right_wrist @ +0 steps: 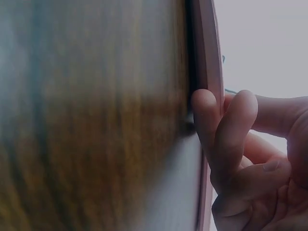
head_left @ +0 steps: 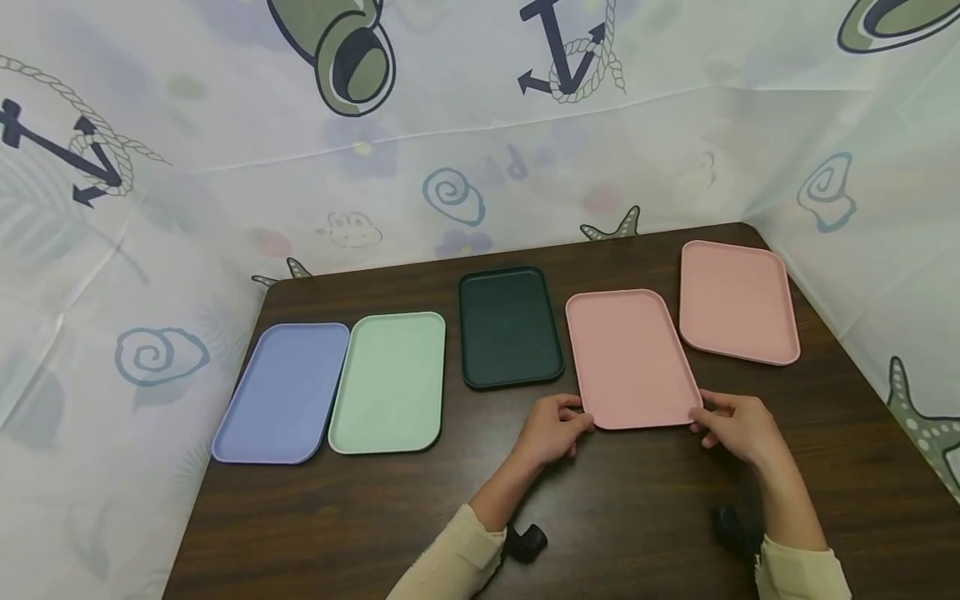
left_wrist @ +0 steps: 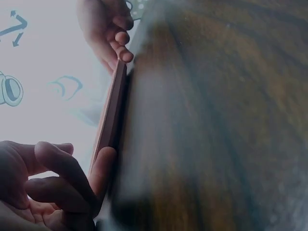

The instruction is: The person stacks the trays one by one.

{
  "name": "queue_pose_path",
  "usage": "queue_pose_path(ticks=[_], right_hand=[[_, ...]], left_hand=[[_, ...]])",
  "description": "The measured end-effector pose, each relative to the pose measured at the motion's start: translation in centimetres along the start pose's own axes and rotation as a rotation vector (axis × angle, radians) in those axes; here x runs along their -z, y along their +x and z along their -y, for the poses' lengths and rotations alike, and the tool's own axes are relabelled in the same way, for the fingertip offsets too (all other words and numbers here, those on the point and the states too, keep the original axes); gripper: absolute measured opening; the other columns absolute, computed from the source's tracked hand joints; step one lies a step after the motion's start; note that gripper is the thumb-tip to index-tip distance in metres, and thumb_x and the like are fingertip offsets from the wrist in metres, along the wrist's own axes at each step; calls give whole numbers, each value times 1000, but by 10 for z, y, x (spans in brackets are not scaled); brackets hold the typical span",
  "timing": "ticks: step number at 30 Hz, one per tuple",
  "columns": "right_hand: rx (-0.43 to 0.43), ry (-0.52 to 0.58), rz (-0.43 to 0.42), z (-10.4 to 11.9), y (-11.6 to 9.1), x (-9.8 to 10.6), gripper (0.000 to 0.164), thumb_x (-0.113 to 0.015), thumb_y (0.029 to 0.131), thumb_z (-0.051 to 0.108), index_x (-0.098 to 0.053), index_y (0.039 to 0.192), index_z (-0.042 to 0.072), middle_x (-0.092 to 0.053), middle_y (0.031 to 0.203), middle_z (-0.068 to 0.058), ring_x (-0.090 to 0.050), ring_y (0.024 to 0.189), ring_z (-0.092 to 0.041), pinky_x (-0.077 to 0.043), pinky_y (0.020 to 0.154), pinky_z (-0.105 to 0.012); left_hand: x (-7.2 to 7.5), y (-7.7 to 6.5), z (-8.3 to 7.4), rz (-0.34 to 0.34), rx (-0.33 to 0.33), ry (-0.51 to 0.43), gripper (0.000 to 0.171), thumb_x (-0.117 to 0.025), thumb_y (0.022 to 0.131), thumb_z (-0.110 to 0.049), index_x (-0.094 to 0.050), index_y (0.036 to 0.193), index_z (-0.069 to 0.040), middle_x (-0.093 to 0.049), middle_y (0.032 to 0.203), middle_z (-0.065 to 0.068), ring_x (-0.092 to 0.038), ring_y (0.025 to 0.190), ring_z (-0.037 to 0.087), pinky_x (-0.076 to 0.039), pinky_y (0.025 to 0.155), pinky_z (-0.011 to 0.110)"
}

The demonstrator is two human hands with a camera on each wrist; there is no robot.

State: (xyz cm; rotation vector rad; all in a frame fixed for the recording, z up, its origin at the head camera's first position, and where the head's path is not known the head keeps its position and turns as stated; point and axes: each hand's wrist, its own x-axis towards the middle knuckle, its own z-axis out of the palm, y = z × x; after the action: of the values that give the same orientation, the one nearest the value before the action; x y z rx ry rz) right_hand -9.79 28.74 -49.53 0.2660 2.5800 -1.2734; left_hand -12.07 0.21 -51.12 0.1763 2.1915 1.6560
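Note:
A pink rectangular tray (head_left: 633, 358) with rounded corners lies between both hands, right of the table's middle. My left hand (head_left: 551, 429) pinches its near left corner, and my right hand (head_left: 738, 427) pinches the near right corner. Seen from the left wrist, the tray's thin side (left_wrist: 109, 113) runs from the left fingers up to the right hand (left_wrist: 103, 31), close above the tabletop. In the right wrist view, a fingertip touches the tray's outer rim (right_wrist: 209, 53). Behind to the right is a second pink tray (head_left: 738, 302), beside the held one.
To the left lie a dark green tray (head_left: 512, 327), a light green tray (head_left: 388, 383) and a blue tray (head_left: 281, 393) in a row. The brown wooden table (head_left: 420, 525) has white printed cloth (head_left: 525, 183) hanging behind it and at both sides.

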Motion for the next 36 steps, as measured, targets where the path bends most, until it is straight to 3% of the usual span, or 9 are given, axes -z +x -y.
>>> queue_pose_path(ticks=[2, 6, 9, 16, 24, 31, 36], right_hand=[[-5, 18, 3, 0, -3, -1, 57, -63, 96, 19, -45, 137, -15, -73, 80, -10, -67, 60, -20, -44, 79, -37], [-8, 75, 1, -1, -8, -2, 58, -65, 95, 20, -45, 137, -14, -74, 81, -11, -67, 59, -20, -44, 78, -26], [-12, 124, 0, -1, -13, -2, 58, -67, 95, 19, -46, 137, -13, -74, 82, -12, -67, 60, -21, -40, 68, -17], [-26, 228, 5, 2, -22, -1, 61, -68, 93, 21, -45, 139, -12, -74, 81, -8, -66, 59, -17, -34, 46, -26], [-12, 271, -1, -2, -30, -7, 60, -68, 94, 19, -45, 138, -13, -74, 79, -4, -64, 58, -13, -35, 42, -23], [14, 292, 14, 3, -30, -14, 59, -67, 94, 19, -44, 140, -12, -74, 81, -5, -64, 59, -12, -38, 44, -25], [42, 287, 34, 6, -30, -21, 57, -66, 95, 17, -45, 139, -11, -74, 83, -7, -65, 61, -13, -44, 47, -29]], left_hand=[[1, 0, 1, -10, 7, -16, 33, -66, 92, -9, -61, 121, 5, -73, 78, 8, -46, 37, 7, -36, 40, 21], [2, -1, 0, -27, 10, -43, 27, -68, 91, -8, -61, 115, 3, -72, 74, 9, -45, 37, 8, -36, 40, 21], [3, -2, 0, -35, 9, -54, 23, -69, 90, -7, -61, 109, 1, -71, 72, 10, -43, 36, 9, -35, 40, 22], [5, -3, 0, -46, 4, -49, 19, -72, 87, -6, -61, 101, -1, -71, 70, 9, -42, 36, 8, -35, 39, 21], [7, -11, 1, -48, -1, -32, 20, -72, 87, -6, -60, 103, -2, -69, 70, 6, -43, 38, 7, -35, 40, 21], [16, -20, 2, -90, -48, 39, 20, -72, 87, -8, -61, 103, -4, -70, 71, 6, -46, 42, 7, -36, 46, 22], [22, -30, 6, -141, -78, 140, 20, -74, 86, -12, -63, 102, -6, -70, 70, 1, -50, 54, 8, -42, 63, 26]])
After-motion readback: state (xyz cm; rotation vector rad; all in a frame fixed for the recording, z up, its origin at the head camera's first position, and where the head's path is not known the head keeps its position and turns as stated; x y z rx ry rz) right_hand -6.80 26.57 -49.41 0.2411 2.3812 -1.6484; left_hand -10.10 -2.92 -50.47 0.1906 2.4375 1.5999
